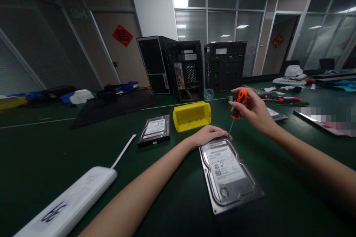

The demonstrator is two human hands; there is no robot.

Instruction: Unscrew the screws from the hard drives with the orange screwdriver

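Note:
A silver hard drive (229,174) with a white label lies on the green table (172,177) in front of me. My left hand (210,134) rests at its far edge, fingers together and reaching toward the screwdriver's tip; whether they pinch anything small is hidden. An orange and black screwdriver (239,104) is held in my right hand (251,109), its shaft pointing down to the far right corner of the drive, beside my left fingertips. Beyond my left hand stands a yellow bin (192,116) with small bits inside. A second hard drive (154,129) lies left of the bin.
A white power strip (72,196) lies at the front left. Black computer cases (155,64) stand at the back. Another drive (276,114), pliers (290,100) and a phone-like slab (322,122) are on the right. A black mat (114,107) lies at the left.

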